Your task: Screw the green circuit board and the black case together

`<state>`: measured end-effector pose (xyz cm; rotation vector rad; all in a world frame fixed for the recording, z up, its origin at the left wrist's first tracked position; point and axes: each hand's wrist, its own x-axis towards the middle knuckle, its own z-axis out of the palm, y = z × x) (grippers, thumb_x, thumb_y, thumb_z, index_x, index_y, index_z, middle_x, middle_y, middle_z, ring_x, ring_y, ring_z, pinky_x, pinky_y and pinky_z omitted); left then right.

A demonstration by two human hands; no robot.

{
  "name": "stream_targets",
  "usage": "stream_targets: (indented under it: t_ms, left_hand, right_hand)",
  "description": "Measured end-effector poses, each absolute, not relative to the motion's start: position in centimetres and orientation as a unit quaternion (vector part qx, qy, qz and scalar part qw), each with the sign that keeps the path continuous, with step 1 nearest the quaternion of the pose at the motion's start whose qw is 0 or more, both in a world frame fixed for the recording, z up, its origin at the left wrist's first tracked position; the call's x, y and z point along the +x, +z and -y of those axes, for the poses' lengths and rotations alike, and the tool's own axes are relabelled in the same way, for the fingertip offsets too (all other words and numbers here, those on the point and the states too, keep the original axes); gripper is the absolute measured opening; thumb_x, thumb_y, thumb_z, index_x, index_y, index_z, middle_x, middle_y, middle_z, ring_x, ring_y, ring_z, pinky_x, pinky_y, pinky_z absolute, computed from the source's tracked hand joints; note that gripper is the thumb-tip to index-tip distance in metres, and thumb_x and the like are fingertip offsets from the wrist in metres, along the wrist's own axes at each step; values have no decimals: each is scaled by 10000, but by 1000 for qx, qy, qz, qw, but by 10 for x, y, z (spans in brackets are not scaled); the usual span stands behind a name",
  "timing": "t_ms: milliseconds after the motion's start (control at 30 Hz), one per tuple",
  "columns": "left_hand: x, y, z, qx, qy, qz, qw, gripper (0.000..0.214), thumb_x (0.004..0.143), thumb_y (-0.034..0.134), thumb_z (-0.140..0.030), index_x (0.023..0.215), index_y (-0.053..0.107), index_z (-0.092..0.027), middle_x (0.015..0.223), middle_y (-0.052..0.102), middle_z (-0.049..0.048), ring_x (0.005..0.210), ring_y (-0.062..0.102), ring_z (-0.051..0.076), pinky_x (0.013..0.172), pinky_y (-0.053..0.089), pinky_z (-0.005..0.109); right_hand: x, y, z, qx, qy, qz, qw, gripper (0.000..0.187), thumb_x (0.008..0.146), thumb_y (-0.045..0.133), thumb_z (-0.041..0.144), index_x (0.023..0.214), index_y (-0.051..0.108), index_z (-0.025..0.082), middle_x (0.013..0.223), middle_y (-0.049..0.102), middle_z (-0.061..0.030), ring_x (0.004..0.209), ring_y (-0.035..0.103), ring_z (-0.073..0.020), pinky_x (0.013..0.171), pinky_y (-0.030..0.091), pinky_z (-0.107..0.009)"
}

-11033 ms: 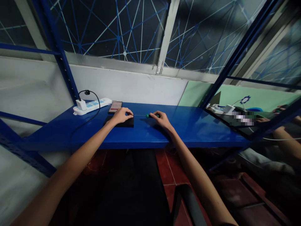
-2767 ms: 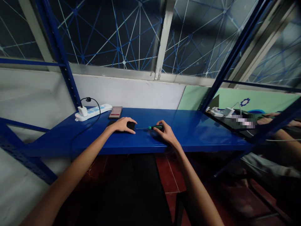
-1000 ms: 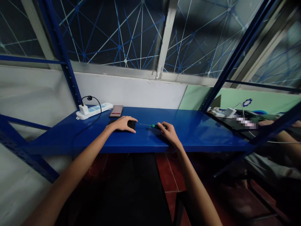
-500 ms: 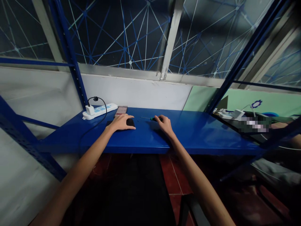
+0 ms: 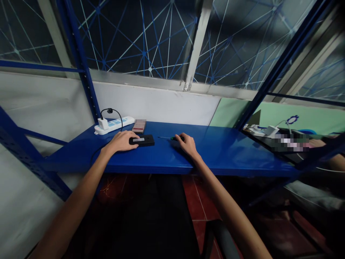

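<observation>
A small flat black device [image 5: 142, 140] with a pale label lies on the blue metal shelf [image 5: 167, 158]. My left hand [image 5: 121, 141] rests at its left end, fingers curled and touching it. My right hand [image 5: 185, 143] is closed round the green-and-black handle of a thin screwdriver [image 5: 169, 137], whose shaft points left toward the device and stops a short way from it.
A white power strip [image 5: 114, 124] with a plugged-in charger and black cable sits at the back left, a phone [image 5: 139, 126] beside it. Blue rack posts stand left and right. Another person's arm shows at the far right, by a neighbouring bench.
My left hand slid left off the black device, uncovering its top and label. My right hand and the screwdriver stayed about where they were, tip apart from the device.
</observation>
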<state>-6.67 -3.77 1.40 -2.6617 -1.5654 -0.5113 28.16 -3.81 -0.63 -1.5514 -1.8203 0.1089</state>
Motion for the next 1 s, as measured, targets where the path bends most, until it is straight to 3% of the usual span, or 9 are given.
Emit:
stream_targets:
  t_ms: [200,467,700,800,1000]
  left_hand:
    - [-61,10,40,-828,-180,531,3,578,793,554,-705,1138,725,-274,1278,632,78,1092,601,287,921,456,416]
    - [-25,18,65,-795,-138,590,40,853,799,301,-851,1215,688,-215,1067,631,171,984,616,367,779,468,434]
    - [-12,23,69,-817,-85,570,22,884,633,483,-905,1086,688,-175,945,666,164,848,641,330,737,456,398]
    - [-11,33,71,-840,-44,541,-17,913,559,558,-898,1106,671,-176,1008,672,166,873,644,334,698,457,368]
    - [-17,35,57,-852,-52,520,-45,865,618,592,-819,1206,642,-186,1076,684,154,981,644,345,759,465,370]
  right_hand:
    - [283,-5,40,-599,47,703,380,413,922,442,546,801,647,209,749,684,-61,716,598,-194,623,342,-266]
    - [289,-6,40,-605,45,678,415,426,906,448,566,762,631,210,701,666,-50,672,573,-186,621,341,-271]
    - [289,-5,43,-613,38,668,421,436,907,449,572,780,653,208,718,684,-57,685,588,-195,622,342,-273]
    - [289,-4,44,-615,34,664,424,431,908,453,565,792,662,207,733,692,-67,692,592,-200,622,341,-276]
    - [289,-3,44,-617,32,659,429,436,910,450,569,790,665,209,722,696,-66,683,594,-198,610,338,-275]
